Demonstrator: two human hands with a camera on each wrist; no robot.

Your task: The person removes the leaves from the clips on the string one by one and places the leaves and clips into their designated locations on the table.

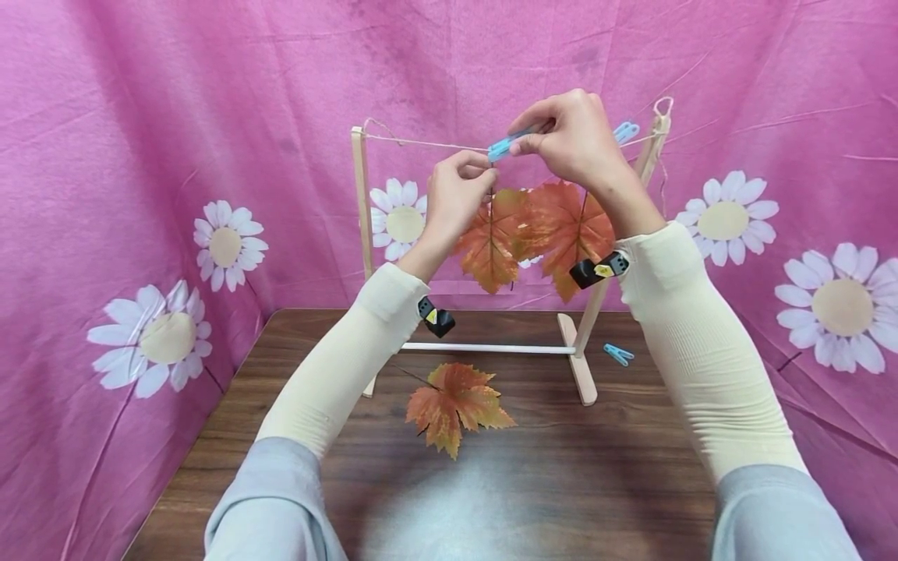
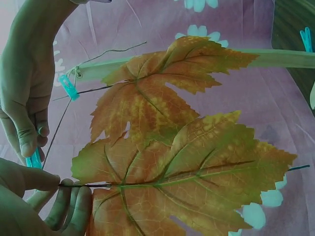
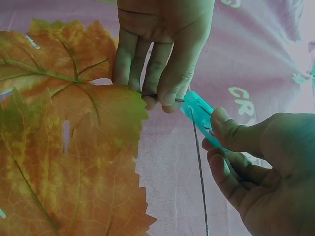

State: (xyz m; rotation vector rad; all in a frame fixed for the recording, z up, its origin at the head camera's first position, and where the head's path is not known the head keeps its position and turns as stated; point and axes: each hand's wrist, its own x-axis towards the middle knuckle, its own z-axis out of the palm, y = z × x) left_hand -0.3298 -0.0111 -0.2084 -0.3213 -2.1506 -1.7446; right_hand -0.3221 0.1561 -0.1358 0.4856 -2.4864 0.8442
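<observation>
My left hand pinches the thin stem of an orange-green artificial maple leaf just below the string. In my right hand a blue clothespin is pinched between thumb and fingers. Its tip is at the string and the top of that stem; whether it bites both is hard to tell. Right beside hangs a second maple leaf, its stem held on the string by another blue clothespin. The two leaves overlap at their edges.
A wooden stand with upright posts carries the string, with a white bar low down. On the brown table lie another maple leaf and a spare blue clothespin. A pink flowered cloth hangs behind.
</observation>
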